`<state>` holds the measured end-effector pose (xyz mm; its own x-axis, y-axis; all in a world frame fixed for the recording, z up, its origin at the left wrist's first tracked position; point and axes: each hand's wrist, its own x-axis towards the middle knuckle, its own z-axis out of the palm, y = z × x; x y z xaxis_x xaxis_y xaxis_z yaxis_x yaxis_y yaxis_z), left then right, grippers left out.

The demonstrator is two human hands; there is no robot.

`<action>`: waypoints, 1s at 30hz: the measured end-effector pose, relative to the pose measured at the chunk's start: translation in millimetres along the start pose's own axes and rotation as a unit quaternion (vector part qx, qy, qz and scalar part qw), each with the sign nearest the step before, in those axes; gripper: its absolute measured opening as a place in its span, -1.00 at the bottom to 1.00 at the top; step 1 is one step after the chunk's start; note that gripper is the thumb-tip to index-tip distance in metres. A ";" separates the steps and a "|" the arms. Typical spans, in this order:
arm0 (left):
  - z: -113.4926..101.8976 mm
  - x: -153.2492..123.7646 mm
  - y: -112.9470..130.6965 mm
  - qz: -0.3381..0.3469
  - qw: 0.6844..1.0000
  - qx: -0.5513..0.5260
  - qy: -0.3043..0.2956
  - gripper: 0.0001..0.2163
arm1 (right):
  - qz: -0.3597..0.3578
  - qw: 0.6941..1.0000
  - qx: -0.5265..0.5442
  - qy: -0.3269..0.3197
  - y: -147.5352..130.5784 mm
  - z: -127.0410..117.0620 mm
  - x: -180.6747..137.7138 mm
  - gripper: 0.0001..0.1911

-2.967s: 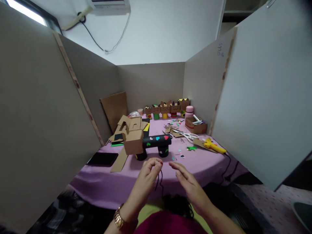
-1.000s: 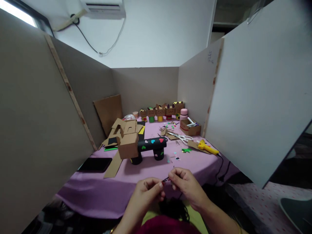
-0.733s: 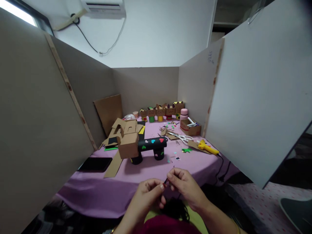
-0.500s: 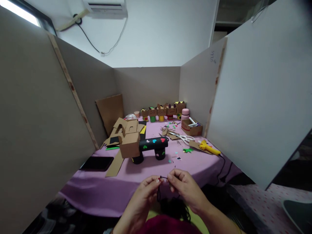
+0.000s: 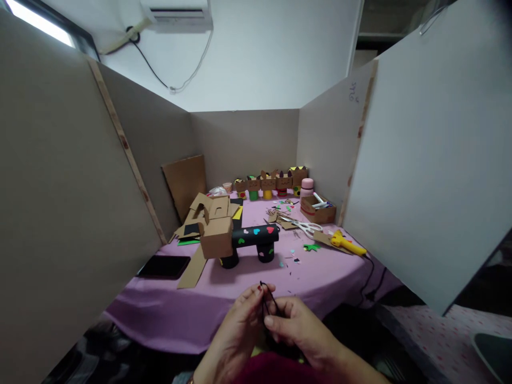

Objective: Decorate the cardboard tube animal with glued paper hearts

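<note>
Black yarn (image 5: 273,300) runs between my two hands in front of the table edge. My left hand (image 5: 245,314) pinches it near the fingertips, with a small loop standing up over them. Lower and to the right, my right hand (image 5: 291,323) is closed on the same strand. The rest of the yarn in my lap is mostly hidden behind my hands. Beyond them, on the table, stands a cardboard animal figure with a box head (image 5: 216,238) and a black tube body (image 5: 250,236) with coloured paper hearts, on short black tube legs.
On the purple tablecloth (image 5: 240,285) lie a black tablet (image 5: 164,266), cut cardboard (image 5: 192,269), white-handled scissors (image 5: 308,228), a yellow glue gun (image 5: 347,244) with a cord, and paper scraps. A box of tools (image 5: 318,210) and several small cardboard animals (image 5: 268,184) stand behind. Partitions enclose the table.
My right hand has moved down and closer to my left, drawing the strand from a short level stretch into a hanging loop. The view has shifted slightly.
</note>
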<state>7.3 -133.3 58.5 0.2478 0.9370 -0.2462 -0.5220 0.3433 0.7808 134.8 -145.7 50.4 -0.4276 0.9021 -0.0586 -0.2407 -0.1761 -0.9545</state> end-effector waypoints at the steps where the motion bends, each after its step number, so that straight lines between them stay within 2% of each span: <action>1: -1.1 0.6 0.3 0.007 1.000 -0.008 0.004 -0.62 | 0.001 1.000 0.000 0.002 1.2 -0.2 -0.2 -0.62; 5: -5.0 2.0 3.4 0.027 0.999 -0.036 0.010 -0.72 | 0.003 1.000 -0.022 0.022 -1.4 -0.5 -2.4 -0.64; 11: -1.5 -4.3 8.4 0.028 0.998 -0.055 0.022 -0.76 | 0.021 0.997 -0.061 0.043 -5.0 -2.2 -4.4 -0.86; 16: 1.3 -7.4 11.5 0.027 0.998 -0.052 0.024 -0.80 | 0.018 0.996 -0.072 0.053 -2.4 -5.0 -3.8 -0.92; 26: -1.2 -3.9 9.9 0.029 0.997 -0.056 0.036 -0.78 | -0.034 0.996 -0.058 0.054 2.4 -7.0 -4.6 -0.73; 30: 0.2 -3.3 10.1 0.065 0.997 -0.026 0.038 -0.76 | -0.026 0.996 -0.065 0.050 6.7 -9.4 -5.1 -0.64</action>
<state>1.3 -132.9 67.3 0.1138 0.9753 -0.1891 -0.5879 0.2195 0.7785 143.6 -147.8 41.5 -0.3272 0.9445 -0.0305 -0.1418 -0.0810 -0.9866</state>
